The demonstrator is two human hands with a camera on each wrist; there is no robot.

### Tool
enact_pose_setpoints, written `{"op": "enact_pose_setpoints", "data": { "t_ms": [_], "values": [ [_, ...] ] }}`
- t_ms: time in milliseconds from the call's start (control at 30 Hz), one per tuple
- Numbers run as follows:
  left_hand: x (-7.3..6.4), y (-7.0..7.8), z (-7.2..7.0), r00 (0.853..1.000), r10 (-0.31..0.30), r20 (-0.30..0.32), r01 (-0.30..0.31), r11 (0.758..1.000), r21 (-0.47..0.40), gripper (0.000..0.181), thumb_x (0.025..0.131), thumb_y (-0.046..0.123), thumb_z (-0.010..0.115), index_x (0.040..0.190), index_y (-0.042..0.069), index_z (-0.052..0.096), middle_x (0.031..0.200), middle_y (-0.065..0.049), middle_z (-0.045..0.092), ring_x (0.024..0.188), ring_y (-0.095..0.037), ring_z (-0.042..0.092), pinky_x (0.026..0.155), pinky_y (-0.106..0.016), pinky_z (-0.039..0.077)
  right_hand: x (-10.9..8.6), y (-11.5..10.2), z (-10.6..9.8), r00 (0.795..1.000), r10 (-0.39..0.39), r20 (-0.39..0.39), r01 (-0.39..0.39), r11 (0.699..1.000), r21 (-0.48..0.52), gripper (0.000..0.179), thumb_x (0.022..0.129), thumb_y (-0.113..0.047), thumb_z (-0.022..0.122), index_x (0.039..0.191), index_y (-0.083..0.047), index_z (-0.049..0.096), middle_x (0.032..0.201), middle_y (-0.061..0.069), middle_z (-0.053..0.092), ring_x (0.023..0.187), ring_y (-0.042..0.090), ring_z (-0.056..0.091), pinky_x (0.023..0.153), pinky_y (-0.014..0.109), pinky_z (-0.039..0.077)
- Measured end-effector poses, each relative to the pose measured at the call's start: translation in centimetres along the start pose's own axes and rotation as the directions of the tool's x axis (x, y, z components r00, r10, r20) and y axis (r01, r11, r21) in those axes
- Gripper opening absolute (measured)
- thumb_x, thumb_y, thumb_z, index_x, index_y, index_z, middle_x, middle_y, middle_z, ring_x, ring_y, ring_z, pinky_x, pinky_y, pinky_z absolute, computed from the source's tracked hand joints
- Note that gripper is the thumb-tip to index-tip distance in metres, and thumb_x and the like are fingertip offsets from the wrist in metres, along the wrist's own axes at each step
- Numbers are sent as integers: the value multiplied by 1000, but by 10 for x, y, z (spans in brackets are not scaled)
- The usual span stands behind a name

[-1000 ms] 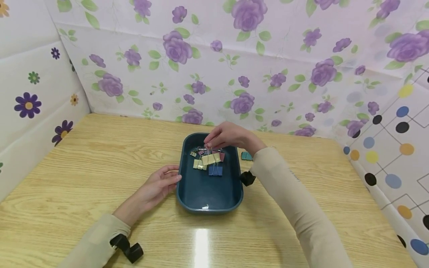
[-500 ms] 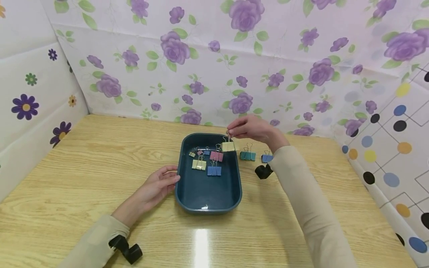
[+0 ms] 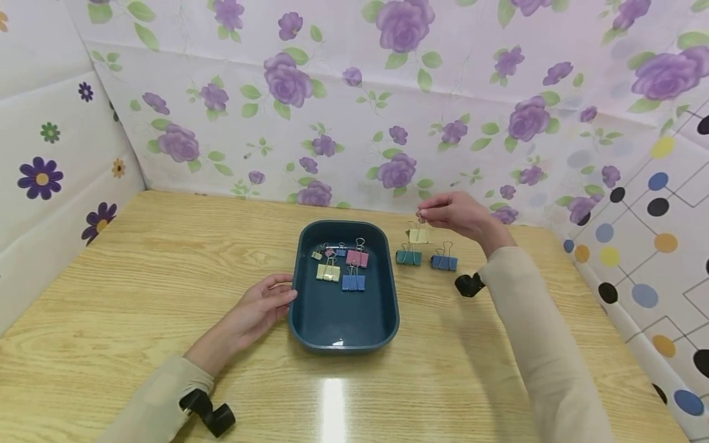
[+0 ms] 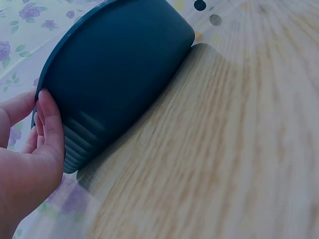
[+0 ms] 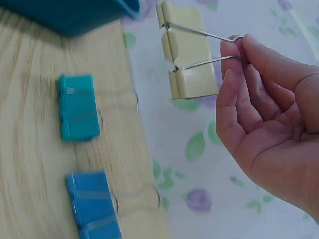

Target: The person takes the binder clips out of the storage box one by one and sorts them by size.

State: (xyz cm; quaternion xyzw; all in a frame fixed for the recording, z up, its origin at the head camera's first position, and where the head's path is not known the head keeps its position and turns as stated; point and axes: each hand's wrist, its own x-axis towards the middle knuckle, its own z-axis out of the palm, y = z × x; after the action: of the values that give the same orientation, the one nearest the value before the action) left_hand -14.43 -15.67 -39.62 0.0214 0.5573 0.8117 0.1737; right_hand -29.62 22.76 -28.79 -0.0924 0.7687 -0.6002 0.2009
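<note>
In the head view my left hand [image 3: 257, 311] rests at the left side of a dark blue-green tray [image 3: 340, 349], thumb and fingertips touching its rim and outer wall. My right hand [image 3: 462, 215] pinches the wire handle of a pale yellow binder clip [image 5: 192, 52] between thumb and fingers. That clip hangs above a teal binder clip [image 3: 408, 258], right of the tray. Beside the teal one stands a blue binder clip [image 3: 444, 263]. Inside the tray are another yellow binder clip [image 3: 328, 273], a blue binder clip [image 3: 353, 283], a pink binder clip [image 3: 357, 258] and several tiny clips [image 3: 340, 253].
The wooden table [image 3: 166, 264] meets a flowered cloth backdrop [image 3: 221, 135] behind the tray. Patterned cloth also hangs at both sides. Each wrist wears a black camera mount [image 3: 207, 413].
My right hand has carried the yellow binder clip out of the tray, rightward past its rim, to above the teal clip. The left hand has stayed at the tray's side.
</note>
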Motion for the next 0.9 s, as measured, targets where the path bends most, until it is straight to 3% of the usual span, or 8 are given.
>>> {"op": "enact_pose_setpoints", "data": {
  "t_ms": [167,333,433,667,900],
  "values": [
    [0,-1,0,1000,0,1,0,1000,-1,28,94,-3,56,119,2,45,100,-5,57,87,-11,58,77,-22,49,-10,9,-19,999,14,-34,-14,1000,-7,19,96,-7,60,113,2,63,107,9,63,94,16,63,92,33,49],
    [-1,-1,0,1000,1,0,-1,1000,1,27,95,-3,56,119,3,46,101,-5,57,88,-11,58,78,-22,49,-17,18,-32,996,33,-88,-31,999,26,14,96,-6,60,106,-1,68,104,9,61,91,16,62,81,27,51],
    [-1,-1,-1,1000,2,-3,-2,1000,4,27,95,-3,56,119,3,46,102,-6,57,88,-11,58,78,-22,49,-21,23,-35,993,41,-109,-38,999,35,16,95,-7,61,108,0,66,100,7,63,90,16,62,79,25,51],
    [-1,0,0,1000,-4,-4,4,1000,4,27,95,-2,55,120,2,45,102,-5,57,88,-11,58,78,-22,49,-30,33,-43,990,46,-133,-46,999,5,36,97,-10,59,125,11,51,100,4,65,94,15,62,85,26,50],
    [-1,0,0,1000,-8,-8,8,1000,5,30,95,-2,56,122,1,44,102,-6,57,89,-11,58,79,-23,49,-40,40,-56,989,30,-145,-36,998,-44,26,98,-10,57,118,7,58,94,-1,67,92,12,62,83,24,50]
  ]
}}
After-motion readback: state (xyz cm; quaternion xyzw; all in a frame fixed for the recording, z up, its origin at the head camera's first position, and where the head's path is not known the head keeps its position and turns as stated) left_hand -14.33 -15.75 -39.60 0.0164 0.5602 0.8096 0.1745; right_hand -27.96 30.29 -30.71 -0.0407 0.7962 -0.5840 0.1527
